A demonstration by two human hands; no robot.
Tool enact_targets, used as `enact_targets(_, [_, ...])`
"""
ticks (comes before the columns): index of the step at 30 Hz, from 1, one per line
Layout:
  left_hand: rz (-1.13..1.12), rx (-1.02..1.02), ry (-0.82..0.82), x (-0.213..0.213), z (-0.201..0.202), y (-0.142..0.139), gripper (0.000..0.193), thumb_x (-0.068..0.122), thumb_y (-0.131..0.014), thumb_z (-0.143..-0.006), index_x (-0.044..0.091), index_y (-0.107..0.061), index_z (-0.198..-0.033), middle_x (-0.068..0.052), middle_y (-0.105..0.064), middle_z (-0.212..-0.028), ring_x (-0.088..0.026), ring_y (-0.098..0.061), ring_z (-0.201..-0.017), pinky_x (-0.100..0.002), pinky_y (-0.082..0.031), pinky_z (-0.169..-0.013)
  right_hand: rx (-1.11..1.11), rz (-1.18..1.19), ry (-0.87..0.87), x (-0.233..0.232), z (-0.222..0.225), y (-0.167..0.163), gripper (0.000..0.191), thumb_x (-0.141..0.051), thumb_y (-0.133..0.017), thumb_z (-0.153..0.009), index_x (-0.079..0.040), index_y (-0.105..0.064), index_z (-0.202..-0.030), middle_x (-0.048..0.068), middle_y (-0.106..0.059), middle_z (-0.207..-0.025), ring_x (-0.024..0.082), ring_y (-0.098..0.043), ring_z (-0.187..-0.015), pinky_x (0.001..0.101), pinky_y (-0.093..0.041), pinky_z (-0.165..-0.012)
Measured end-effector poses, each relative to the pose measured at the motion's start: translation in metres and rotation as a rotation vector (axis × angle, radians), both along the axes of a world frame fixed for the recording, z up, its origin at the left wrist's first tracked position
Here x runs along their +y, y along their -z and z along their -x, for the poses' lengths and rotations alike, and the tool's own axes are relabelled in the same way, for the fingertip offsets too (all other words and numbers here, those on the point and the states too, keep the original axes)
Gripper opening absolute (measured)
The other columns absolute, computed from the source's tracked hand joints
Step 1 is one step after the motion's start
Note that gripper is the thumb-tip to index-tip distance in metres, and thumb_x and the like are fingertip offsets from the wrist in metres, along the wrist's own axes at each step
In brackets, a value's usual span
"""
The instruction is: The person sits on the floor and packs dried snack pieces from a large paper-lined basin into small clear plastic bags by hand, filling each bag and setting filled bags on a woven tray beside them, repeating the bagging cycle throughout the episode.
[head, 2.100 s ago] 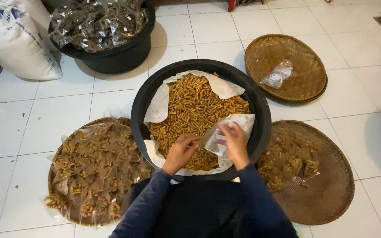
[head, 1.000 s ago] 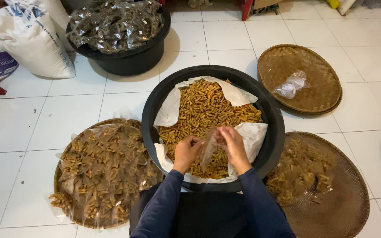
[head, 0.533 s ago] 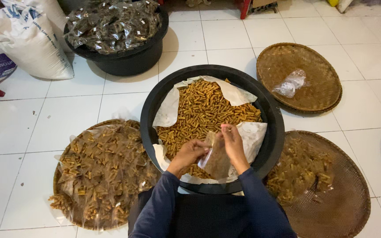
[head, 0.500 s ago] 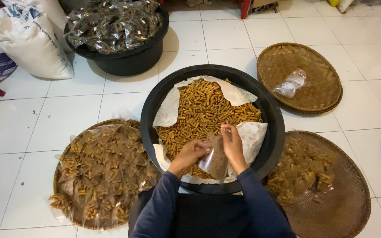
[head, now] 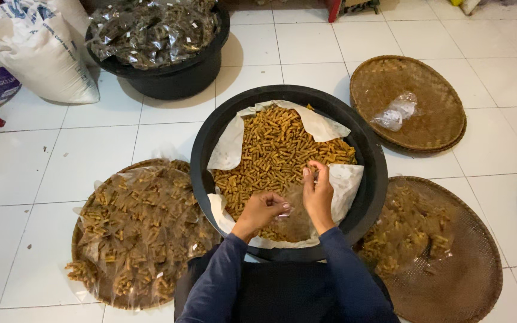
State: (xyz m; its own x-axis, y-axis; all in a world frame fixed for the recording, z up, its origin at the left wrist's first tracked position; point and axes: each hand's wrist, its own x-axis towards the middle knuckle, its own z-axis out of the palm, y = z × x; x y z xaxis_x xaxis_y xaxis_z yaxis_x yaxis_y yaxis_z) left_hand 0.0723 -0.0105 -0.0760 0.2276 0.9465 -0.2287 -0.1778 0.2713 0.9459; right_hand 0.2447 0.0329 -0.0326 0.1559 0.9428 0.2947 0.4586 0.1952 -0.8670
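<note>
A big black basin point(head: 376, 157) lined with white paper holds a heap of small orange-brown snack sticks point(head: 273, 152). Both my hands are over its near side. My right hand point(head: 318, 194) holds up the edge of a small clear plastic bag point(head: 297, 216) with some sticks in it. My left hand point(head: 264, 209) is bunched at the bag's mouth, fingers closed on a pinch of sticks. Dark blue sleeves cover both forearms.
A woven tray point(head: 133, 239) at the left is piled with filled clear bags. Another woven tray point(head: 450, 263) at the right holds several more. A third tray point(head: 414, 101) at the back right bears crumpled plastic. A black tub point(head: 169, 78) of packets and a white sack point(head: 37, 54) stand at the back left.
The camera shifted slightly. My left hand moved from the heap to the mouth of the bag that my right hand keeps holding up; the bag now holds more sticks.
</note>
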Motion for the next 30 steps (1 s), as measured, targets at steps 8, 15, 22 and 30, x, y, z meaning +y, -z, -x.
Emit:
enact_targets(8, [-0.147,0.628,-0.328,0.002,0.000,-0.004,0.034,0.028,-0.086,-0.082,0.000,-0.067,-0.076,-0.011,-0.069,-0.066,-0.018,-0.064,-0.056,-0.035,-0.050,-0.056,0.428,-0.179,-0.384,-0.013,-0.003,-0.012,0.023,-0.016,-0.059,-0.109,-0.003,-0.055,-0.128,0.008,-0.065,-0.110,0.019,-0.067,-0.093,0.0337,-0.061,-0.081])
enact_targets(15, [-0.236,0.634,-0.428,-0.005,-0.018,-0.024,0.031,0.027,-0.081,-0.082,0.003,-0.063,-0.078,-0.012,-0.064,-0.065,-0.025,-0.063,-0.059,-0.040,-0.049,-0.057,-0.133,-0.261,-0.394,-0.036,0.018,-0.029,0.013,-0.010,-0.060,-0.104,-0.003,-0.063,-0.114,0.013,-0.064,-0.100,0.025,-0.068,-0.085,0.0351,-0.056,-0.071])
enact_targets(22, [-0.293,0.526,-0.454,0.003,-0.012,0.001,0.023,0.021,-0.074,-0.090,0.002,-0.061,-0.089,-0.012,-0.060,-0.069,-0.023,-0.058,-0.063,-0.039,-0.047,-0.061,-0.500,-0.301,-0.465,-0.027,0.015,-0.021,0.028,-0.001,-0.057,-0.093,-0.005,-0.061,-0.120,0.016,-0.069,-0.116,0.038,-0.067,-0.102,0.0450,-0.054,-0.083])
enact_targets(30, [-0.385,0.467,-0.468,0.009,-0.012,0.032,0.011,0.014,-0.063,-0.101,0.003,-0.060,-0.100,-0.018,-0.063,-0.081,-0.032,-0.060,-0.075,-0.044,-0.049,-0.066,-0.670,-0.222,-0.492,-0.025,0.004,-0.007,0.039,0.003,-0.052,-0.087,-0.007,-0.066,-0.122,0.013,-0.072,-0.113,0.037,-0.067,-0.103,0.0462,-0.054,-0.087])
